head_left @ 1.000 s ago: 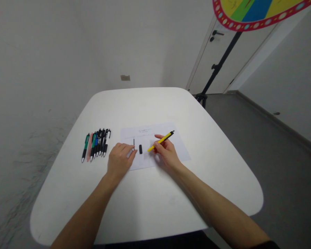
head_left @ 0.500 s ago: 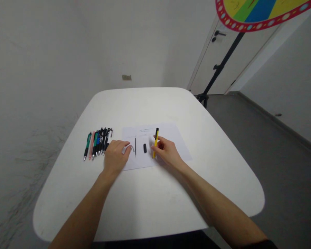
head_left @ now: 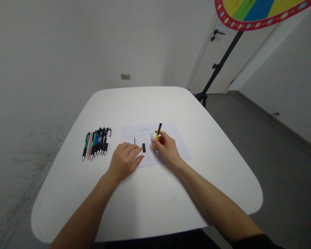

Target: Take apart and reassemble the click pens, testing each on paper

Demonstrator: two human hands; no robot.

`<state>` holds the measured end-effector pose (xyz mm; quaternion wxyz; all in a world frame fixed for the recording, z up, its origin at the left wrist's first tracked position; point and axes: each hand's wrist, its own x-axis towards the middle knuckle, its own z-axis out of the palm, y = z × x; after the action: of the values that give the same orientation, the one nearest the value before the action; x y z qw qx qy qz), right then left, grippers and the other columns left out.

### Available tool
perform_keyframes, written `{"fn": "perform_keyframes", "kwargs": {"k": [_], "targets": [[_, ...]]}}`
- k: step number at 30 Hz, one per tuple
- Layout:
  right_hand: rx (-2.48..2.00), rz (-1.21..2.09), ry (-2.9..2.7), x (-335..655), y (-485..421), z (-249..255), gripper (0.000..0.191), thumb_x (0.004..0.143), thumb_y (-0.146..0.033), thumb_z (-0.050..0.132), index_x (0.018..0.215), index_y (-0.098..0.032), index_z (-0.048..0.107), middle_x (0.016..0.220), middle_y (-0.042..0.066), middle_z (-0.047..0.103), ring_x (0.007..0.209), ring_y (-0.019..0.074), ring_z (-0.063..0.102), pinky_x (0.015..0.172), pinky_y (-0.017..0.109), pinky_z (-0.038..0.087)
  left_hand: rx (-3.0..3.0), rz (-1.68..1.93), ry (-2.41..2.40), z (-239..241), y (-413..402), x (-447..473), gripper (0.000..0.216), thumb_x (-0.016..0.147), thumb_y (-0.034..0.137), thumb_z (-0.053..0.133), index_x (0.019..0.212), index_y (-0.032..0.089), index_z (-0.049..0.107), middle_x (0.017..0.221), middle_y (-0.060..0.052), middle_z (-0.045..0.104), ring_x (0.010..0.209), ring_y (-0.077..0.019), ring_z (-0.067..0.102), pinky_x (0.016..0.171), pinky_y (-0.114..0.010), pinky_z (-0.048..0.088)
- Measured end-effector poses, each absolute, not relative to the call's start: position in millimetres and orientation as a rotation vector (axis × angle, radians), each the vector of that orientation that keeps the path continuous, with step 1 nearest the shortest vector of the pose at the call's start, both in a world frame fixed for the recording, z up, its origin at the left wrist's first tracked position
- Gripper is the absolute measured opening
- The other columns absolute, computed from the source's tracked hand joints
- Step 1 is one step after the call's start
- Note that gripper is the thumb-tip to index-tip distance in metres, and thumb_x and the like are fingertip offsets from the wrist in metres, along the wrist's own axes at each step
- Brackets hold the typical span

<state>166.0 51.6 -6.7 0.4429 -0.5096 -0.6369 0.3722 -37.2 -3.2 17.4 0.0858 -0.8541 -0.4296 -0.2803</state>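
My right hand (head_left: 167, 146) pinches a yellow pen barrel (head_left: 157, 135) with a black top, held tilted over the right part of a white paper sheet (head_left: 175, 138). Just left of it lies a short black pen grip (head_left: 143, 147) on the sheet. My left hand (head_left: 125, 159) hovers beside that grip, fingers apart, with its fingertips close to the grip's left side. A thin dark refill (head_left: 134, 140) shows above the left fingers; its lower part is hidden behind them. Small handwriting runs along the paper's top.
A row of several pens (head_left: 96, 142), green, pink, blue and black, lies on the white table (head_left: 145, 200) to the left. Beyond the table's right side stands a tripod pole (head_left: 224, 58) carrying a colourful wheel (head_left: 259, 14), in front of a door.
My left hand has moved right, over the refill and up to the black grip. My right hand has raised the yellow barrel slightly and tilted it further to the right.
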Motion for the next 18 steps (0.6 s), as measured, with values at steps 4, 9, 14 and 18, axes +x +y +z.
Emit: {"fn": "perform_keyframes", "kwargs": {"k": [4,9,14,18], "targets": [[-1.228,0.976,-1.374,166.7,54.8,-9.2,0.037,0.075,-0.035,0.063,0.109,-0.019,0.059,0.067,-0.005,0.056,0.057,0.0118,0.055,0.059,0.027,0.046,-2.798,-0.403,-1.074,15.6,-12.7,-9.6,0.051,0.090,0.054,0.049,0.129,0.021,0.055,0.130,-0.012,0.059,0.119,-0.0294,0.051,0.097,-0.046,0.039],[-1.141,1.139,-0.981,168.1,60.4,-12.0,0.038,0.070,-0.037,0.068,0.102,-0.019,0.057,0.059,-0.009,0.054,0.053,0.0108,0.054,0.055,0.026,0.046,-2.879,-0.116,-1.108,6.0,-13.8,11.6,0.071,0.089,0.069,0.030,0.143,0.025,0.039,0.149,-0.008,0.044,0.138,-0.0318,0.034,0.111,-0.053,0.022],[-1.046,1.241,-0.821,171.8,62.0,-11.7,0.038,0.066,-0.036,0.072,0.098,-0.020,0.058,0.057,-0.009,0.053,0.052,0.0098,0.053,0.055,0.026,0.045,-2.899,-0.037,-1.167,7.9,-9.7,12.0,0.070,0.090,0.069,0.025,0.142,0.024,0.040,0.150,-0.007,0.043,0.141,-0.0308,0.031,0.114,-0.054,0.018],[-1.020,1.268,-0.805,173.8,61.8,-11.2,0.038,0.065,-0.035,0.073,0.097,-0.020,0.058,0.056,-0.009,0.054,0.052,0.0094,0.052,0.054,0.025,0.044,-2.905,-0.007,-1.183,12.7,-3.4,2.0,0.066,0.092,0.067,0.025,0.139,0.024,0.044,0.149,-0.006,0.044,0.142,-0.0291,0.030,0.115,-0.053,0.014]]}}
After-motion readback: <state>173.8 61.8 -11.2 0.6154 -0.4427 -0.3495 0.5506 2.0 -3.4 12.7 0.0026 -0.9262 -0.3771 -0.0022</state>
